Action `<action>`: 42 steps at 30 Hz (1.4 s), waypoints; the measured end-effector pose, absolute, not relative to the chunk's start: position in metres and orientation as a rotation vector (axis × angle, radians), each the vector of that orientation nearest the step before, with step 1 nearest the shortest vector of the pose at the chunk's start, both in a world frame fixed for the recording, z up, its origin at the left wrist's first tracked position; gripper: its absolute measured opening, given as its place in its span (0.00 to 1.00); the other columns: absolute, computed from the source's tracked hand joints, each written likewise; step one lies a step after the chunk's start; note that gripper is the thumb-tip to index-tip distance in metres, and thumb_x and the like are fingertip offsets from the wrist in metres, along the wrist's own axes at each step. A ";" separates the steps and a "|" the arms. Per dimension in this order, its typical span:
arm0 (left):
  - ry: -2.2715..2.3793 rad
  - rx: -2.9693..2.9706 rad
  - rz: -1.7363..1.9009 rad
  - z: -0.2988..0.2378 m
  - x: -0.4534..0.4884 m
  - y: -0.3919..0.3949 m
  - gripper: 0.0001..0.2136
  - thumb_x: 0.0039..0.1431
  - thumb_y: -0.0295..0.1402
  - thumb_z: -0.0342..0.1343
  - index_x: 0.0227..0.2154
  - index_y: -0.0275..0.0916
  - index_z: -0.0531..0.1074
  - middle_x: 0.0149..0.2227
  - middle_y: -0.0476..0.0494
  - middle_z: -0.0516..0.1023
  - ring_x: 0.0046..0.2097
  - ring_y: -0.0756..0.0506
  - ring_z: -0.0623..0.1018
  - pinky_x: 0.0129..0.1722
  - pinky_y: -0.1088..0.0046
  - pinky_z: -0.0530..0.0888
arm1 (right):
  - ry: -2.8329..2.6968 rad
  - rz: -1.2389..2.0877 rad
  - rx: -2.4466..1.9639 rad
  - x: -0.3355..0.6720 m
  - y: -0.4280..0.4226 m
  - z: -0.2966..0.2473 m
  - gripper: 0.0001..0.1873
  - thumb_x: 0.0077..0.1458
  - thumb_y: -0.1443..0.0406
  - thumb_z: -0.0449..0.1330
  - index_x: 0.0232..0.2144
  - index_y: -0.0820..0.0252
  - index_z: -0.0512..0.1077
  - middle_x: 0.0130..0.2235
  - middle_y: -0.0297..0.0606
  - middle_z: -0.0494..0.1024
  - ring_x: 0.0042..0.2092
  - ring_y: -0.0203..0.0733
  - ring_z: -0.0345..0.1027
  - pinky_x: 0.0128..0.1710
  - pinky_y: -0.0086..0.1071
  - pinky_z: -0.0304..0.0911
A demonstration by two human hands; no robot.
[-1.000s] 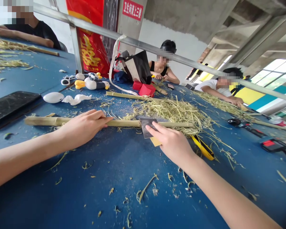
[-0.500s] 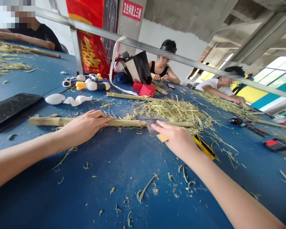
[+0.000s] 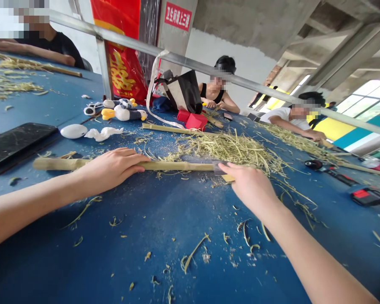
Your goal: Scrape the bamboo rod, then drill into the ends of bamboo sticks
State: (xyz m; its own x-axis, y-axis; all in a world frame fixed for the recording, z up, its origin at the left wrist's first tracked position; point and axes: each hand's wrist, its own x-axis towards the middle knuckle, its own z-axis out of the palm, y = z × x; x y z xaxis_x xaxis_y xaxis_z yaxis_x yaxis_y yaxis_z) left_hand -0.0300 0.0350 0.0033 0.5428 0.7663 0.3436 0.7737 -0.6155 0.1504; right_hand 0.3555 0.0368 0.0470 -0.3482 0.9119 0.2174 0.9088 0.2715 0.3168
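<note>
A long bamboo stick (image 3: pixel 171 165) lies across the blue table (image 3: pixel 164 219) in front of me. My left hand (image 3: pixel 110 169) presses down on it near its left part, fingers wrapped over the stick. My right hand (image 3: pixel 250 185) grips a flat metal scraper blade (image 3: pixel 220 168) with a tan backing, its edge resting against the stick near the right end. A heap of pale bamboo shavings (image 3: pixel 234 147) lies just behind the stick.
A black phone (image 3: pixel 15 141) lies at the left, with a white oval object (image 3: pixel 73 131), crumpled tissue and a plush duck (image 3: pixel 123 113) behind. A second bamboo stick (image 3: pixel 171 128), red boxes (image 3: pixel 193 120) and a bag (image 3: pixel 183 90) stand farther back. Other people sit around the table. Tools (image 3: pixel 332 171) lie right.
My right hand has slid the scraper blade to the right along the bamboo stick, toward its far end. My left hand has stayed on the stick.
</note>
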 end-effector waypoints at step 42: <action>-1.206 -2.758 -0.408 0.008 -0.032 0.033 0.22 0.77 0.43 0.38 0.58 0.39 0.72 0.40 0.43 0.71 0.43 0.45 0.73 0.48 0.66 0.70 | 2.087 0.727 1.804 0.368 0.039 0.060 0.36 0.52 0.80 0.54 0.59 0.56 0.76 0.40 0.47 0.87 0.33 0.56 0.82 0.27 0.41 0.75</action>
State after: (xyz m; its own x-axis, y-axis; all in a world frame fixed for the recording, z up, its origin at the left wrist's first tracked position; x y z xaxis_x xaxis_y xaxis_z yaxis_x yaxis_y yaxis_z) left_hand -0.0322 0.0335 0.0080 0.6497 0.7051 0.2841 0.7329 -0.6802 0.0123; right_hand 0.3677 0.0393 0.0597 -0.1755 0.9786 0.1075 0.8334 0.0896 0.5453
